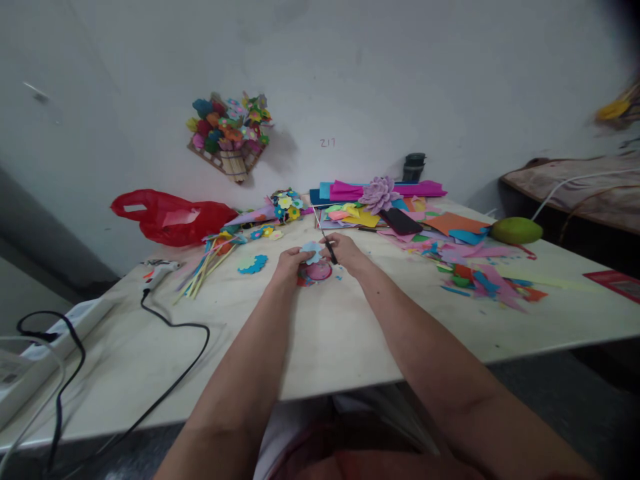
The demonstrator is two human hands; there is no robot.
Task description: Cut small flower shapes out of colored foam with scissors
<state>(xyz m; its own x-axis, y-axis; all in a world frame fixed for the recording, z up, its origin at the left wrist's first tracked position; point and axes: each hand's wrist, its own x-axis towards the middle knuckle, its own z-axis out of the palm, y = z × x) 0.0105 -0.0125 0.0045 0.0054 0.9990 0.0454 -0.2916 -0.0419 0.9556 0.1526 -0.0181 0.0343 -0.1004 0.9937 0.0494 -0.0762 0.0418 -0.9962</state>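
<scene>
In the middle of the table, my left hand [291, 260] pinches a light blue flower-shaped cutout [313, 251] between thumb and fingers. My right hand [345, 252] is closed around black-handled scissors [331, 251], whose thin metal blade points up and away. The scissors are close to the cutout's right edge; whether they touch cannot be made out. Below the cutout lies a round pinkish thing with a red rim [320, 271], partly covered. Small blue scraps [339, 271] are scattered beside it. Left of my left hand rests a scalloped blue strip [253, 265].
A white glue gun [159, 272] with a black cord and a power strip [75, 327] sit at left. Behind are a red plastic bag [173, 223] and foam flowers [287, 203]. Coloured sheets [450, 227], a phone-like dark slab [401, 222] and scraps [493, 283] spread right, near a green fruit [517, 231].
</scene>
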